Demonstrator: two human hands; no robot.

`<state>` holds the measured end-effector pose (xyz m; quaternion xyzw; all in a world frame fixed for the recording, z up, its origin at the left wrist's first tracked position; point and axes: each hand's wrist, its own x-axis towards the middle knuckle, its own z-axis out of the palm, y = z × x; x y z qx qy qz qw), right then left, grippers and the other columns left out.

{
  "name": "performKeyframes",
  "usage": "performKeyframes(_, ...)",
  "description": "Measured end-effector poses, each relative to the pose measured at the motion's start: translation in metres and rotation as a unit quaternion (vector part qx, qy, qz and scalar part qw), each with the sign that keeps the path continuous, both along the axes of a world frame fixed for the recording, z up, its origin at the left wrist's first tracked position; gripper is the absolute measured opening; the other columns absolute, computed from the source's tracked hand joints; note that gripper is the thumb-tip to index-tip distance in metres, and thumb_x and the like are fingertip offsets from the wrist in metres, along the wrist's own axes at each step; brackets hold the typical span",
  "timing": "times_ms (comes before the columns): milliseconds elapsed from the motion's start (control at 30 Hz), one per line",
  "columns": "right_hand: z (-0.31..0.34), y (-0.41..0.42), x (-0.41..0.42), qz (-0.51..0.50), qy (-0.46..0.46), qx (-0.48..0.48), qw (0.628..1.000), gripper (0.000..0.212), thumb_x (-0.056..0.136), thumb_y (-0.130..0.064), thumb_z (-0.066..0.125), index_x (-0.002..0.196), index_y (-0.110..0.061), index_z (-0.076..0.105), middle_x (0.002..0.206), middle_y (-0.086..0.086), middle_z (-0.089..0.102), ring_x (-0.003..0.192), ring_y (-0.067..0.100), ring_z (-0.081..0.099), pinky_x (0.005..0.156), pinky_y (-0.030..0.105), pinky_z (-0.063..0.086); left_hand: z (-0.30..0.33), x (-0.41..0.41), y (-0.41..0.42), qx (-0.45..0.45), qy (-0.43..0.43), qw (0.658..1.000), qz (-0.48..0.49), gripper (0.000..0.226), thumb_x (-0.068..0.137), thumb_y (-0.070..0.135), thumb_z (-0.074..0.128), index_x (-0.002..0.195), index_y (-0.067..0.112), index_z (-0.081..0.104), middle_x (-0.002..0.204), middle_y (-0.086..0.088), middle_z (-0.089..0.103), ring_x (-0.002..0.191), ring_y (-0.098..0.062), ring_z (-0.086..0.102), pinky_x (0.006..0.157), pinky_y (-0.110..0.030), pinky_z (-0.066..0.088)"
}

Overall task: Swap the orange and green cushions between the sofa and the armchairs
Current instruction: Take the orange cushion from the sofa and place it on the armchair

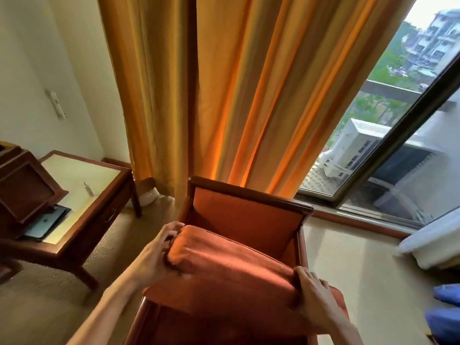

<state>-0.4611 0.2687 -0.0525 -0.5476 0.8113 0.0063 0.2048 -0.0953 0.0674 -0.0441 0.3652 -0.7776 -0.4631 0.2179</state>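
Observation:
An orange velvet cushion is held tilted over the seat of an orange armchair with a dark wooden frame. My left hand grips the cushion's left end, fingers curled around its edge. My right hand clasps the cushion's right end near the armrest. No green cushion or sofa is in view. The chair's seat is mostly hidden beneath the cushion.
A wooden side table with a pale top stands to the left, holding a dark wooden box and a laptop. Orange curtains hang behind the chair. A large window is at right. White bedding lies at far right.

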Motion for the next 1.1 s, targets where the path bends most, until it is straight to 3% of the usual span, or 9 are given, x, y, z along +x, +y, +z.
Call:
performKeyframes(100,-0.054,0.023,-0.013,-0.084,-0.017,0.039,0.996,0.066,0.064,-0.036,0.057,0.125,-0.032,0.033,0.129,-0.009,0.042,0.13,0.016,0.041,0.099,0.04,0.037,-0.03,-0.056,0.01,-0.037,-0.035,0.997,-0.05,0.106,0.052,0.056,0.093,0.14,0.041,0.036,0.135,0.016,0.05,0.127,-0.002,0.048,0.109,-0.036,0.041)
performKeyframes(200,-0.084,0.022,-0.015,-0.106,-0.024,0.021,0.994,0.105,0.069,-0.051,0.066,0.153,-0.02,0.011,0.156,-0.001,0.023,0.144,0.02,0.025,0.112,0.047,0.029,-0.041,-0.074,-0.007,-0.03,-0.052,0.998,-0.035,0.103,0.055,0.061,0.086,0.141,0.037,0.034,0.136,0.011,0.048,0.129,-0.009,0.046,0.112,-0.038,0.036)
performKeyframes(333,-0.09,0.003,-0.028,-0.094,-0.004,0.035,0.995,0.121,0.067,-0.056,0.076,0.156,-0.017,0.003,0.16,0.003,0.019,0.148,0.023,0.019,0.116,0.049,0.022,-0.038,-0.076,-0.026,-0.044,-0.085,0.993,-0.063,0.104,0.054,0.06,0.088,0.139,0.041,0.03,0.136,0.01,0.048,0.127,-0.011,0.048,0.111,-0.046,0.038)
performKeyframes(567,-0.072,0.007,-0.051,-0.027,-0.063,-0.028,0.997,0.069,0.073,-0.035,0.073,0.129,-0.033,0.033,0.125,-0.007,0.059,0.121,0.018,0.053,0.106,0.044,0.035,-0.027,-0.07,-0.016,-0.048,-0.069,0.995,-0.051,0.1,0.058,0.062,0.088,0.139,0.034,0.035,0.134,0.012,0.052,0.123,-0.009,0.053,0.104,-0.044,0.046)
performKeyframes(667,-0.038,0.007,-0.057,0.024,-0.036,-0.053,0.998,0.053,0.074,-0.039,0.076,0.109,-0.034,0.036,0.104,-0.012,0.055,0.104,0.013,0.053,0.1,0.043,0.038,-0.007,-0.057,-0.016,-0.024,-0.063,0.997,-0.028,0.103,0.053,0.061,0.089,0.137,0.035,0.036,0.123,0.017,0.058,0.114,0.006,0.056,0.092,-0.012,0.046)
performKeyframes(800,-0.005,-0.002,-0.058,0.06,-0.002,-0.1,0.993,0.057,0.067,-0.043,0.077,0.104,-0.034,0.034,0.099,-0.018,0.046,0.101,0.01,0.049,0.092,0.04,0.036,-0.003,-0.039,-0.021,0.009,-0.121,0.993,-0.012,0.112,0.053,0.033,0.097,0.141,0.037,0.026,0.124,0.026,0.047,0.108,0.014,0.05,0.088,-0.01,0.04)
performKeyframes(900,-0.034,-0.012,-0.049,0.041,-0.027,-0.059,0.997,0.07,0.062,-0.052,0.077,0.115,-0.03,0.037,0.112,-0.014,0.051,0.111,0.013,0.048,0.093,0.04,0.035,-0.029,-0.041,-0.023,0.013,-0.21,0.977,0.009,0.116,0.053,0.017,0.098,0.143,0.042,0.028,0.127,0.022,0.046,0.107,0.004,0.052,0.087,-0.02,0.043)
performKeyframes(1000,-0.089,-0.007,-0.033,0.035,-0.026,-0.009,0.999,0.091,0.063,-0.066,0.07,0.136,-0.027,0.033,0.133,-0.008,0.047,0.13,0.017,0.042,0.107,0.039,0.028,-0.07,-0.048,-0.012,0.039,-0.295,0.954,0.043,0.104,0.062,0.0,0.075,0.15,0.029,0.028,0.132,-0.004,0.056,0.118,-0.025,0.06,0.095,-0.027,0.045)
performKeyframes(1100,-0.111,-0.009,-0.02,0.041,-0.011,-0.007,0.999,0.105,0.062,-0.075,0.063,0.146,-0.024,0.027,0.147,-0.001,0.039,0.141,0.022,0.03,0.117,0.041,0.012,-0.095,-0.051,0.001,0.061,-0.373,0.918,0.123,0.099,0.077,-0.005,0.058,0.157,0.02,0.004,0.151,-0.02,0.031,0.136,-0.039,0.041,0.11,-0.041,0.038)
